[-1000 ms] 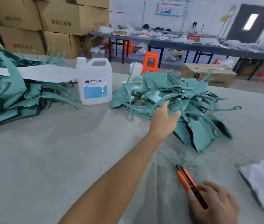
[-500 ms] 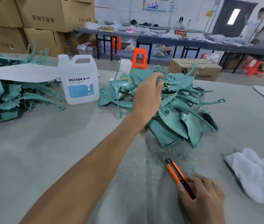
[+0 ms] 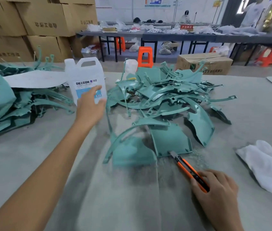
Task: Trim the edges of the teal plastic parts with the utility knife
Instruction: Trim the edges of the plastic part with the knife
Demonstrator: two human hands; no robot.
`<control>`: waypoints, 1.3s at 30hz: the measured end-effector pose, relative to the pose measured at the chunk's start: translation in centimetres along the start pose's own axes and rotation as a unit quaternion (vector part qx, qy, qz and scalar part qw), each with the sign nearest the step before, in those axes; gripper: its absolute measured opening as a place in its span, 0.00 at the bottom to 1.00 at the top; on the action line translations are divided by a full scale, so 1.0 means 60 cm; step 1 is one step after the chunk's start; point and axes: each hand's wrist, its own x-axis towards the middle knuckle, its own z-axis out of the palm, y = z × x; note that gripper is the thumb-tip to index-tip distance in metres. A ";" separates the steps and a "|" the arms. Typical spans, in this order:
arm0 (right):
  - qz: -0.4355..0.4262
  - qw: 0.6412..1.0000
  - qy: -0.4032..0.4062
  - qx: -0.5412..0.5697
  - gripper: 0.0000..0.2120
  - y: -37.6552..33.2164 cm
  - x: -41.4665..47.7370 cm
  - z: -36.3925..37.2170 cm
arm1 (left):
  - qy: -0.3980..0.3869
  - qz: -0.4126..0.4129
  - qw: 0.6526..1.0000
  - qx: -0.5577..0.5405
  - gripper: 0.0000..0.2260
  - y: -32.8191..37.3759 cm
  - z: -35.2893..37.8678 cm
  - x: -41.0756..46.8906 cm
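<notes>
Teal plastic part, pulled from the pile to its 6 o'clock, lies free; left hand released, fingers straight; right hand grasps utility knife, ready to trim.

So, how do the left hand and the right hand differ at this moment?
The left hand is open, fingers spread, and holds nothing; the right hand grips the orange utility knife. The left hand reaches far forward, in front of the white jug; the right hand lies near the body, its knife tip at the nearest teal part. Both are bare, above the grey table.
</notes>
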 end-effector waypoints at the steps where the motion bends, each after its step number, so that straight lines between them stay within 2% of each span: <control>1: 0.006 1.000 0.002 0.000 0.10 0.001 0.000 0.001 | 0.023 0.010 0.999 0.030 0.16 -0.017 0.000 -0.012; 3: 0.013 1.000 -0.002 0.002 0.10 0.004 -0.001 0.003 | 0.025 0.036 0.999 0.024 0.10 -0.035 0.010 -0.040; 5: 0.014 1.000 -0.015 -0.003 0.10 0.005 -0.002 0.002 | -0.101 0.051 0.993 0.020 0.09 -0.044 0.035 -0.073; 7: 0.018 0.999 -0.029 0.000 0.13 0.006 -0.002 0.001 | -0.243 0.064 0.967 0.043 0.17 -0.044 0.060 -0.105; 8: 0.019 0.999 -0.035 0.001 0.14 0.007 -0.003 0.000 | -0.274 0.070 0.958 0.054 0.18 -0.043 0.069 -0.114; 10: 0.016 0.999 -0.039 0.000 0.14 0.007 -0.004 0.000 | -0.263 0.082 0.960 0.055 0.15 -0.038 0.078 -0.120; 11: 0.016 0.999 -0.039 0.000 0.14 0.008 -0.004 0.000 | -0.259 0.086 0.960 0.057 0.17 -0.032 0.079 -0.122; 15: 0.022 0.999 -0.043 0.004 0.14 0.011 -0.003 -0.002 | -0.294 0.101 0.944 0.109 0.18 -0.008 0.092 -0.148; 19: 0.010 0.999 -0.045 0.009 0.14 0.007 -0.005 -0.002 | -0.194 0.172 0.960 0.101 0.16 0.030 0.053 -0.149; 23: 0.012 0.999 -0.046 0.010 0.13 0.009 -0.002 -0.002 | -0.161 0.234 0.955 0.082 0.21 0.092 -0.039 -0.107; 27: 0.023 0.998 -0.050 0.013 0.14 0.005 -0.005 -0.002 | -0.048 0.274 0.958 0.063 0.20 0.153 -0.075 -0.053; 28: 0.024 0.998 -0.049 0.013 0.14 0.004 -0.006 -0.003 | -0.044 0.277 0.958 0.059 0.19 0.166 -0.068 -0.035; 31: 0.022 0.999 -0.041 0.007 0.13 0.004 -0.007 -0.003 | -0.031 0.248 0.958 0.139 0.32 0.187 -0.035 0.009; 34: 0.022 1.000 -0.014 0.014 0.12 0.004 -0.007 -0.003 | 0.023 0.231 0.968 0.094 0.27 0.178 -0.007 0.000; 36: 0.003 1.000 0.019 0.017 0.10 0.007 -0.007 -0.001 | -0.023 0.239 0.970 0.040 0.17 0.147 0.021 -0.035; 38: -0.005 0.999 0.038 0.035 0.13 0.007 -0.007 -0.002 | -0.156 0.212 0.963 0.064 0.08 0.106 0.053 -0.077; 39: -0.003 0.998 0.044 0.047 0.14 0.007 -0.007 -0.003 | -0.230 0.197 0.949 0.094 0.08 0.082 0.070 -0.098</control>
